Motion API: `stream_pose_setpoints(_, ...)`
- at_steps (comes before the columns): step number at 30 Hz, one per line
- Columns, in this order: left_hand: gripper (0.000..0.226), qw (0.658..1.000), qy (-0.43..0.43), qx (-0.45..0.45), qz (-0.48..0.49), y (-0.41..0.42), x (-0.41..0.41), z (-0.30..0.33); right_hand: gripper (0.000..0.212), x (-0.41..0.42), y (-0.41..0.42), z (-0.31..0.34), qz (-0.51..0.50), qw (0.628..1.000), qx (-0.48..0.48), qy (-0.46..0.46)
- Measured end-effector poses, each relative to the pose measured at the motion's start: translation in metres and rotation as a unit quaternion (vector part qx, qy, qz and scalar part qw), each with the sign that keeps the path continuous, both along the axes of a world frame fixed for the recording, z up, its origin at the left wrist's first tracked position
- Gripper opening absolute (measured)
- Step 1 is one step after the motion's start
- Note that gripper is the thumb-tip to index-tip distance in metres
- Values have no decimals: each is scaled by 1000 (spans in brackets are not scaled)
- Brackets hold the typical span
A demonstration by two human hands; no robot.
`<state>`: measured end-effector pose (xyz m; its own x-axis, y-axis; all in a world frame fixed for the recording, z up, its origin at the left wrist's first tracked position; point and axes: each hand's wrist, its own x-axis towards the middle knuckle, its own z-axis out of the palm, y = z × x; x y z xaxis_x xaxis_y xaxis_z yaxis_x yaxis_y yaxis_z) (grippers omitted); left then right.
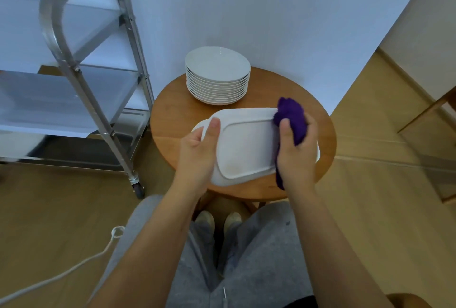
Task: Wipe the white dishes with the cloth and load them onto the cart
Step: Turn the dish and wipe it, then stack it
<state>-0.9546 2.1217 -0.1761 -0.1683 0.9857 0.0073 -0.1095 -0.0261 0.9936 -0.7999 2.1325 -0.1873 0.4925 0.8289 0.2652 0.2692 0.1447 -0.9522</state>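
A white oblong dish (246, 144) is held upside down over the round wooden table (170, 110), its base facing me. My left hand (197, 152) grips its left end, thumb on the base. My right hand (296, 152) holds a bunched purple cloth (292, 115) against the dish's right edge. A stack of several white round plates (217, 75) stands at the back of the table. The steel cart (81, 68) with shelves stands to the left.
A white wall rises behind the table. The cart's caster wheel (138, 190) rests on the wooden floor near the table's left side. A white cable (74, 268) runs across the floor at lower left. My knees and feet are under the table's front edge.
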Motion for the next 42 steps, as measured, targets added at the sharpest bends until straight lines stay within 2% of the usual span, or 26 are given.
stream_pose_setpoints(3, 34, 1000, -8, -22, 9, -2, 14, -3, 46, -34, -5, 0, 68, 996, -31, -42)
stream_pose_setpoints(6, 35, 989, -135, -61, 20, 0, 15, -4, 51, -66, -17, 5, 135, 982, -13, -134)
stream_pose_setpoints(8, 32, 972, -221, -67, 37, 1, 9, -4, 52, -76, -24, 6, 163, 975, -1, -148)
stream_pose_setpoints(10, 28, 957, -267, -89, 74, 2, 3, -4, 48, -77, -31, 1, 194, 971, 16, -137)
stream_pose_setpoints(12, 36, 953, -265, -120, 89, 1, 0, -2, 45, -73, -39, -7, 187, 962, 74, -187)
stream_pose_setpoints(15, 38, 972, -205, -85, 77, -3, -3, 2, 44, -52, -40, -24, 141, 951, 133, -240)
stream_pose_setpoints(18, 38, 990, -122, -39, 64, -11, -4, 5, 50, -22, -29, -26, 77, 984, 42, -158)
stream_pose_setpoints(21, 32, 994, -99, -30, 46, -16, -1, 1, 49, 4, -10, -19, 45, 992, -37, -110)
stream_pose_setpoints(23, 29, 995, -78, -25, 56, -17, 4, -1, 52, 15, -1, -14, 11, 993, -60, -100)
stream_pose_setpoints(25, 29, 995, -64, -1, 73, -18, 11, 3, 56, 23, -3, -9, -37, 997, -48, -50)
stream_pose_setpoints(26, 30, 996, -43, 24, 76, -17, 15, 6, 52, 25, -5, -7, -45, 998, -48, -22)
stream_pose_setpoints(28, 32, 993, 49, 87, 59, -16, 25, 9, 32, 24, -9, 1, -8, 994, -90, 63)
stream_pose_setpoints(29, 34, 984, 121, 124, 44, -15, 30, 9, 24, 22, -11, 4, 19, 985, -124, 117)
stream_pose_setpoints(30, 33, 962, 207, 175, 31, -13, 34, 8, 26, 20, -12, 8, 49, 973, -156, 165)
stream_pose_setpoints(31, 28, 923, 298, 241, 15, -10, 38, 6, 39, 20, -13, 12, 77, 958, -187, 201)
stream_pose_setpoints(33, 25, 809, 451, 377, -11, -4, 45, -2, 74, 22, -14, 17, 119, 931, -246, 243)
stream_pose_setpoints(34, 25, 766, 495, 410, -16, -2, 47, -5, 83, 24, -14, 16, 133, 917, -270, 263)
stream_pose_setpoints(36, 27, 731, 519, 443, -17, 3, 49, -9, 78, 34, -17, 12, 150, 888, -293, 320)
stream_pose_setpoints(38, 29, 717, 519, 463, -43, 5, 55, -15, 64, 45, -19, 5, 145, 875, -296, 356)
stream_pose_setpoints(40, 41, 728, 513, 451, -59, 4, 63, -24, 53, 55, -19, -4, 120, 879, -297, 352)
stream_pose_setpoints(41, 49, 762, 494, 415, -59, 4, 67, -26, 49, 60, -19, -8, 103, 884, -292, 349)
stream_pose_setpoints(42, 56, 813, 461, 353, -45, 4, 71, -26, 46, 65, -18, -10, 87, 889, -281, 351)
